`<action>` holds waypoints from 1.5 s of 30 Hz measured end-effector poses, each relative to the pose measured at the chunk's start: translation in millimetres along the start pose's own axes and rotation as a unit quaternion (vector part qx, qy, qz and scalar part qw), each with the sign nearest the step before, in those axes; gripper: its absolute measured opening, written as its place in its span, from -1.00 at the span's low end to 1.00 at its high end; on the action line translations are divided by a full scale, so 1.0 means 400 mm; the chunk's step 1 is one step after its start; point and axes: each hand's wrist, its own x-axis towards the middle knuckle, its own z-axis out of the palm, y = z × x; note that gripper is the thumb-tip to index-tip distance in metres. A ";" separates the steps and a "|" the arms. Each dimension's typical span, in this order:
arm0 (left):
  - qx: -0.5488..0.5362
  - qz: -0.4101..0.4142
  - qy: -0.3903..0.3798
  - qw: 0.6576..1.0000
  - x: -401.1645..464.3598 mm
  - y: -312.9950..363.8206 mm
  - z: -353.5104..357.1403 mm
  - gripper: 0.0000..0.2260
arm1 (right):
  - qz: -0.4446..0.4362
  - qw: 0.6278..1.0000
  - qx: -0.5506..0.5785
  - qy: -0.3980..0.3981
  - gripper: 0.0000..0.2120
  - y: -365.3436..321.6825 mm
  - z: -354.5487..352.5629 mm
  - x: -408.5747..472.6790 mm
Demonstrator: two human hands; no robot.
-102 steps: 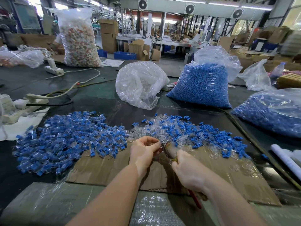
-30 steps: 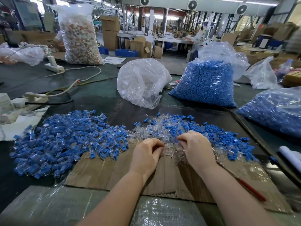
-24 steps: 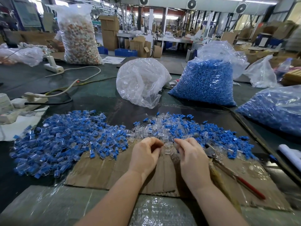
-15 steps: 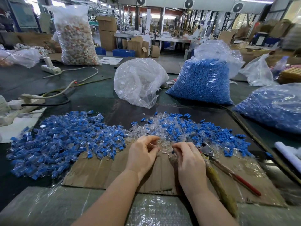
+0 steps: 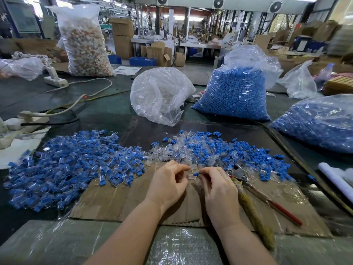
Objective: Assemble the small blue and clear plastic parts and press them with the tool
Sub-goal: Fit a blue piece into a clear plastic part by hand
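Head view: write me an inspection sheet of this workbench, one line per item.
Surface: dark table with a cardboard sheet under the hands.
Job's things: assembled pile at left; loose blue and clear parts centre; pliers-like tool lying on the cardboard, red handle.
Clutter: clear bag, bags of blue parts, tall bag of mixed pieces.
Hands: left hand pinches something, likely a clear part; right hand pinches a blue part.
Cables: white power strip and cords at left.
Surroundings: factory floor, boxes, wall fans.

Bright overhead factory light, windows blown out top corners; wide-angle bending at edges; right background blurred.
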 end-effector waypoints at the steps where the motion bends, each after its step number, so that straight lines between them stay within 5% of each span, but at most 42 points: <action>1: -0.002 0.002 0.007 1.000 -0.001 0.000 0.000 -0.79 | -0.001 1.000 0.000 0.001 -0.96 -0.001 -0.001 0.000; 13: -0.077 -0.066 0.009 0.995 0.009 -0.006 -0.004 -0.81 | -0.015 1.000 -0.003 0.002 -0.91 -0.003 0.001 0.004; 22: -0.236 -0.117 -0.034 0.964 0.004 0.009 -0.020 -0.86 | -0.027 0.999 -0.023 -0.013 -0.85 -0.005 0.002 0.005; 31: -0.220 -0.100 -0.079 0.967 0.005 0.007 -0.025 -0.92 | -0.065 0.995 -0.071 -0.017 -0.76 -0.012 0.001 0.004; 36: -0.232 -0.112 -0.059 0.965 0.008 0.004 -0.024 -0.88 | -0.056 0.998 -0.023 -0.017 -0.91 0.002 0.002 0.002; 45: -0.245 -0.102 -0.061 0.962 0.009 0.006 -0.023 -0.86 | -0.074 0.997 0.016 -0.023 -0.86 0.001 -0.001 0.008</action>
